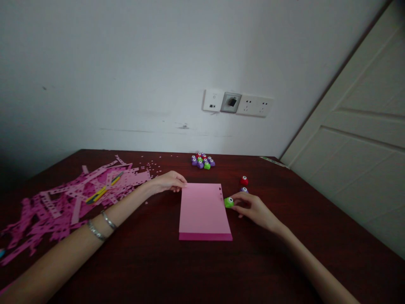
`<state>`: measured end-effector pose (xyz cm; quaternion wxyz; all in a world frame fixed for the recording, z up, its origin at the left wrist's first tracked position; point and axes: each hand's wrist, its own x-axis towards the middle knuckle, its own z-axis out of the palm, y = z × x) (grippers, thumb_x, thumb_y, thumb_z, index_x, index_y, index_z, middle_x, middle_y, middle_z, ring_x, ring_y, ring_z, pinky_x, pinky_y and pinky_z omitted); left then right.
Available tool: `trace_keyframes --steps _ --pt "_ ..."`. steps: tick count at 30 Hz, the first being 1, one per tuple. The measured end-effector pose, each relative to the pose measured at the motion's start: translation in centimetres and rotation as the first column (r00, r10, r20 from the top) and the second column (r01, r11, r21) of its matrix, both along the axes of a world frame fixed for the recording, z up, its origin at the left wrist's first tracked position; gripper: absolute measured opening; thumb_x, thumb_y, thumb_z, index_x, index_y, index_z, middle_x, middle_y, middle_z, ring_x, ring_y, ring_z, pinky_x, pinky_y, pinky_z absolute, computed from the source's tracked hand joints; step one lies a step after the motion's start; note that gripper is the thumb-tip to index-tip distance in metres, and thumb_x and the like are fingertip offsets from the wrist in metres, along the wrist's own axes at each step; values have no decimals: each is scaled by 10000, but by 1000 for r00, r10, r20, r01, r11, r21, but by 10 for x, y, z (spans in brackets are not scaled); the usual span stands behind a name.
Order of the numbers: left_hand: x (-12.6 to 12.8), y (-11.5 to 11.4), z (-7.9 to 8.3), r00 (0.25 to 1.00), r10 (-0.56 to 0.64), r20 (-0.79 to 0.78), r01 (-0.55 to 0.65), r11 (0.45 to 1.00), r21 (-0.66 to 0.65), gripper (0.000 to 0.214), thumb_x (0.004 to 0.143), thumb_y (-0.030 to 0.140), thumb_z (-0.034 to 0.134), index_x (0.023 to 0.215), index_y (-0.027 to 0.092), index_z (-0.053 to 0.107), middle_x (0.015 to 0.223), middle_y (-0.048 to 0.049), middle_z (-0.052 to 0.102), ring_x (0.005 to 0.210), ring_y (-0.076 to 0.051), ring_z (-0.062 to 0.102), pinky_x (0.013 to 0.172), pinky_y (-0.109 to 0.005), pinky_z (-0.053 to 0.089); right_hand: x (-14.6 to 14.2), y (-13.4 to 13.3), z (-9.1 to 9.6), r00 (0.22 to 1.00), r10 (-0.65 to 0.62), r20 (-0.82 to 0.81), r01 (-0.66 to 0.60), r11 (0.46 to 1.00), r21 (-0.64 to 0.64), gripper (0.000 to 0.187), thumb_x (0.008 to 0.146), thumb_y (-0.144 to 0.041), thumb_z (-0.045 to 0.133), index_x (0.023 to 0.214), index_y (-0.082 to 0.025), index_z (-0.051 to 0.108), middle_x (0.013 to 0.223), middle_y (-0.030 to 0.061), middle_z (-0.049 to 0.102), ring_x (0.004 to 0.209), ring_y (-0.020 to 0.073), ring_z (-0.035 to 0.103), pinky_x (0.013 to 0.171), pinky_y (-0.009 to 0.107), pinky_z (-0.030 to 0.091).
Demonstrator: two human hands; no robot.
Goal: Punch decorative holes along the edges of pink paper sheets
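Note:
A stack of pink paper (204, 209) lies in front of me, with a few small dark punched shapes along the upper part of its right edge. My left hand (171, 181) is closed at the top left corner, fingertips gripping the paper. On the other side, my right hand (253, 209) pinches a small green craft punch (229, 202) with a white-and-black button, against the right edge of the paper. Just behind that hand a purple punch (244, 190) is partly hidden, and a red punch (244, 180) stands a little farther back.
Several red, purple and green punches (202, 161) cluster near the wall. Pink paper strips (63, 207) heap on the left, with a yellow utility knife (103, 190) on top and tiny cut-outs (153, 164) beside them. Wall sockets (253, 105) sit above the dark table (142, 270).

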<state>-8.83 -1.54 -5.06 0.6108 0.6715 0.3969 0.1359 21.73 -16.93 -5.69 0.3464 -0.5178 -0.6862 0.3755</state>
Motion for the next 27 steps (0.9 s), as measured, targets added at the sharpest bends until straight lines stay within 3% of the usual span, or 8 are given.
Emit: trace_keyframes --steps 27 --pt "0 3 -6 1000 -1 15 2 999 -34 272 587 284 732 800 137 649 591 11 571 525 -81 483 526 -240 354 -3 -1 3 1000 -6 13 6 1000 5 271 756 -348 615 972 -184 619 938 56 591 765 168 583 547 270 568"
